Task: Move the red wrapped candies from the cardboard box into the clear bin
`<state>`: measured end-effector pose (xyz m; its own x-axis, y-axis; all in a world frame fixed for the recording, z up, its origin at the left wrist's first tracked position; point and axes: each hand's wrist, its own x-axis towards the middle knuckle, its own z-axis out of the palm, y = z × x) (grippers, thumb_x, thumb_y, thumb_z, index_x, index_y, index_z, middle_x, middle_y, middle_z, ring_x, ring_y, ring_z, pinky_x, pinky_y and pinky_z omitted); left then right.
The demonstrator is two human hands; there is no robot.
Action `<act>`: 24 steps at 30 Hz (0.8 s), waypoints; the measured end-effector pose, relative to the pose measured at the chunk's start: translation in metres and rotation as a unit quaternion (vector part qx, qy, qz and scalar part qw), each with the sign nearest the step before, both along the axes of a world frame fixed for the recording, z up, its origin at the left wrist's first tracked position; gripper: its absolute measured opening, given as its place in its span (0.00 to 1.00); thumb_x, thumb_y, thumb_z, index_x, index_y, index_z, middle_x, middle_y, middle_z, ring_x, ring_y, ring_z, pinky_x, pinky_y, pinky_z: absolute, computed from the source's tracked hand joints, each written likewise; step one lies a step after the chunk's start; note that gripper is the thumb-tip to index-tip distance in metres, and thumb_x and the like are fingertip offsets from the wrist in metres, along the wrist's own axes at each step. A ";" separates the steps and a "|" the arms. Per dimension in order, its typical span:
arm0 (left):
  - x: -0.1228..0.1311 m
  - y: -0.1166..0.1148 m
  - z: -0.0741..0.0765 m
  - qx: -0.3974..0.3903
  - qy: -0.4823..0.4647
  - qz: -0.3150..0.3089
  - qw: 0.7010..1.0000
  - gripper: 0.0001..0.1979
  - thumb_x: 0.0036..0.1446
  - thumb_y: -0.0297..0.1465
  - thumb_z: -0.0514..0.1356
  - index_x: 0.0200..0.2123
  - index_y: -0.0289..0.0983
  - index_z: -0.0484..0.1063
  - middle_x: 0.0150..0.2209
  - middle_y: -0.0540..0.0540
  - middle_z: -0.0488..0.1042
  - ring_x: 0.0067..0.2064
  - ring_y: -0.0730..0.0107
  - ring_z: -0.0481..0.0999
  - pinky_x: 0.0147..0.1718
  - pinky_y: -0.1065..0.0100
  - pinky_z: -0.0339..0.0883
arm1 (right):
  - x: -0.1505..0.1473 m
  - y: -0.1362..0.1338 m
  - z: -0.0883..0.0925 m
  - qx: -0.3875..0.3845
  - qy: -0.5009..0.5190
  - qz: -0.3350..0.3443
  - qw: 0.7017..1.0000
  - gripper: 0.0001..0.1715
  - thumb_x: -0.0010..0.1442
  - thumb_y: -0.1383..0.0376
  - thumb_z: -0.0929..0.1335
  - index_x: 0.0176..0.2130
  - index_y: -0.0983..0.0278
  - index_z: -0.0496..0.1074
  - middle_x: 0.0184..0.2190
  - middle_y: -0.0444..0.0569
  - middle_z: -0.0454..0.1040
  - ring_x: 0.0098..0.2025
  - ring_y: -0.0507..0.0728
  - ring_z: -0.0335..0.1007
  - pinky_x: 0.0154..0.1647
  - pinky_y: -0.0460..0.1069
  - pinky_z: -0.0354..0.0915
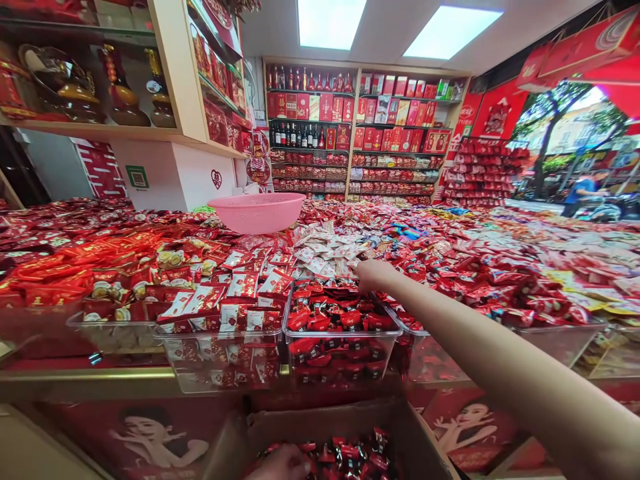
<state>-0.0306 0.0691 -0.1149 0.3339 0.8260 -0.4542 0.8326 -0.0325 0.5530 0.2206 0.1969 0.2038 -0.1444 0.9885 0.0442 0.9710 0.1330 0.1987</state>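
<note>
While your left hand (284, 463) is among red sweets (350, 455) in the carton (327, 421), your right hand (374, 275) is at the back of the clear bin (345, 334), but whether your fingers grip anything I cannot tell.

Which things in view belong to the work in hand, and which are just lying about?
Apparently in use:
left hand, inside the cardboard box
boxed red candies
right hand, near the back of the clear bin
red candies in that bin

Just around:
pink basket
shelved bottles
green sign
</note>
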 end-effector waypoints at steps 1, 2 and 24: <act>-0.001 0.000 -0.002 0.000 0.001 0.001 1.000 0.15 0.46 0.41 0.52 0.30 0.38 0.71 0.28 0.52 0.74 0.31 0.71 0.69 0.24 0.75 0.55 | 0.001 0.000 -0.001 0.001 -0.001 0.000 1.000 0.21 0.37 0.67 0.67 0.37 0.66 0.71 0.33 0.55 0.73 0.33 0.59 0.69 0.27 0.48 0.63; -0.001 0.001 -0.004 0.000 0.001 0.002 1.000 0.15 0.46 0.41 0.52 0.30 0.38 0.71 0.28 0.52 0.74 0.31 0.71 0.69 0.23 0.75 0.55 | 0.001 0.000 -0.001 0.005 -0.002 -0.002 1.000 0.21 0.38 0.67 0.66 0.37 0.66 0.71 0.33 0.56 0.73 0.33 0.59 0.69 0.26 0.47 0.63; -0.008 0.003 -0.028 0.002 -0.002 0.013 1.000 0.17 0.45 0.45 0.52 0.30 0.40 0.71 0.29 0.53 0.74 0.31 0.70 0.69 0.27 0.74 0.57 | 0.038 -0.034 0.006 0.229 0.174 0.324 0.901 0.08 0.49 0.75 0.58 0.25 0.65 0.61 0.38 0.53 0.66 0.41 0.53 0.62 0.40 0.48 0.60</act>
